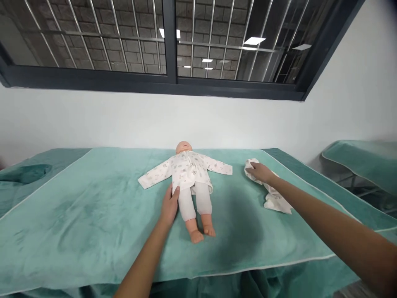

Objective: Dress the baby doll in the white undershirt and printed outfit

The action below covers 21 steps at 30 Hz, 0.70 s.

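1. Lower centre: left hand rested against doll's hip, thumb and fingers slightly parted, probably steadying.
2. Centre: doll lay on green cover, sleeves spread, likely for access.
3. Centre-right: right hand pinched crumpled fabric; forearm hid part, its shape unclear. Sleeves hid doll's hands.

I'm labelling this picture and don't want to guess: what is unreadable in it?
Head view:
Pink plastic baby doll: hands hidden inside the sleeves of its white printed shirt.
Crumpled white cloth: full shape hidden partly behind right hand.
Left hand: any grip on the shirt, too small.
Green cloth-covered surface at right: cut off by the edge.
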Tool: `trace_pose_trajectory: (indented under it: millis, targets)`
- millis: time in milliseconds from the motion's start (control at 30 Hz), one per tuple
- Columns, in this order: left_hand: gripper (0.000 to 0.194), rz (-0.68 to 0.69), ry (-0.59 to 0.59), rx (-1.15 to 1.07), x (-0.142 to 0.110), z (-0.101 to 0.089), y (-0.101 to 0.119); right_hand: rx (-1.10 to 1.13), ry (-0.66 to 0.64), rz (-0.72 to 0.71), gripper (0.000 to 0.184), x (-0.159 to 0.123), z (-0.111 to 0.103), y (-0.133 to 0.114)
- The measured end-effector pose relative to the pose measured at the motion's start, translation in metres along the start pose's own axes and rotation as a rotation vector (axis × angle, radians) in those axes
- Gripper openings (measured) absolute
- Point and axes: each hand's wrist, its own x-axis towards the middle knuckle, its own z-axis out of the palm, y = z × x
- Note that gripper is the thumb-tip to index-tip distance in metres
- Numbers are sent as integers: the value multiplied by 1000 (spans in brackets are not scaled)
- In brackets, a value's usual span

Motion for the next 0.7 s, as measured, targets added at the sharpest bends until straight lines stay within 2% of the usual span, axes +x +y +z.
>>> trace_pose_trajectory:
  millis: [100,167,233,333,433,533,600,700]
  targets:
    - [50,81,-5,125,-14,-2,2,270,-94,-85,38,-12,-20,-40]
    - [53,153,49,242,-24,-4,12,680,-224,-152,40,-26,-35,-73]
    - [57,251,52,315,-36,-4,30,959,-320,-192,38,-44,-50,-107]
    - [59,448,-93,349,-59,-1,70,1206,-414,-264,32,-74,-73,-157]
    - [64,651,-146,437,-81,3,115,1357,-529,-394,30,-102,-93,-196]
    - [55,741,-74,463,-91,2,150,1424,-565,-500,37,-124,-109,-218]
    - [36,740,-55,413,-91,-3,168,1421,-538,-530,42,-134,-115,-223]
    - [23,607,-80,235,-85,-12,191,1385,-498,-532,44,-141,-120,-221]
